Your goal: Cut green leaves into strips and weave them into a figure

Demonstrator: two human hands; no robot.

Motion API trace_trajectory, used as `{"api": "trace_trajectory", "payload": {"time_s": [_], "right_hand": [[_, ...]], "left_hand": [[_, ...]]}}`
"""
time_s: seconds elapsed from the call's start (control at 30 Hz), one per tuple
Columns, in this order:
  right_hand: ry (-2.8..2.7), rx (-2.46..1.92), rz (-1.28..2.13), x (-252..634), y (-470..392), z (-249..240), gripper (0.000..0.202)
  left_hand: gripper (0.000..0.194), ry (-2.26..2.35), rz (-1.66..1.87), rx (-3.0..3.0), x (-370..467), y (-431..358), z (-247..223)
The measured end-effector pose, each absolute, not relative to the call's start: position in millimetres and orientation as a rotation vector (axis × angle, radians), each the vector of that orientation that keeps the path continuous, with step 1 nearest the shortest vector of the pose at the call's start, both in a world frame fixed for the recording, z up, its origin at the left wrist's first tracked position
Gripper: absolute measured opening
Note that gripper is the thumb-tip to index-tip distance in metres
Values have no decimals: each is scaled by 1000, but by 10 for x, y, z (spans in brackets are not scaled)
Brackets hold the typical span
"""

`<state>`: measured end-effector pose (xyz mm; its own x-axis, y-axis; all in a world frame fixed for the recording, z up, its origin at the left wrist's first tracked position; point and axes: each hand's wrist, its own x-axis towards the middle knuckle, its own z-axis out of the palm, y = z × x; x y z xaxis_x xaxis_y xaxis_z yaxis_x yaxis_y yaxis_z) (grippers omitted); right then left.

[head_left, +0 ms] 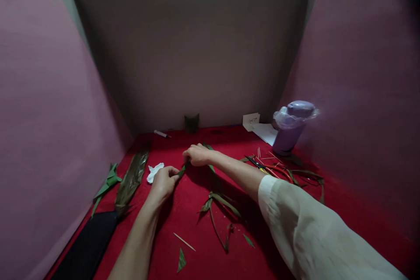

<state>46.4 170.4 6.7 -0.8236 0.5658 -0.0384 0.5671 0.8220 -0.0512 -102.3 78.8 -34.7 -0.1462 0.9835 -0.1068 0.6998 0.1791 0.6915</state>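
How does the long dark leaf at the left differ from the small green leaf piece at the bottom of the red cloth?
The long dark glossy leaf is large, brownish-green and strap-shaped; the small green triangular leaf piece is tiny, brighter green and pointed. The long leaf lies near the left hand; the small piece lies nearer the camera. Neither is held, and both lie flat on the red cloth.

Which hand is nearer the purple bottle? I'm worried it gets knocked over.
The right hand is nearer, though well left of the purple bottle. The left hand is farther left and closer to the person.
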Motion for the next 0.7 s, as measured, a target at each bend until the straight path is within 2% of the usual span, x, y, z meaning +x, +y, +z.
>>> {"api": "trace_trajectory", "payload": {"time_s": [0.2,0.4,0.7], "right_hand": [[3064,1013,-97,533,1745,-13,28],[3094,1212,-113,783,1765,129,29],[2696,1708,-350,1651,1606,93,27]], "left_hand": [[33,2022,606,1681,-1002,769,-322],[33,2073,580,1727,-1026,752,-272],[28,2022,963,1600,-823,580,-65]]}}
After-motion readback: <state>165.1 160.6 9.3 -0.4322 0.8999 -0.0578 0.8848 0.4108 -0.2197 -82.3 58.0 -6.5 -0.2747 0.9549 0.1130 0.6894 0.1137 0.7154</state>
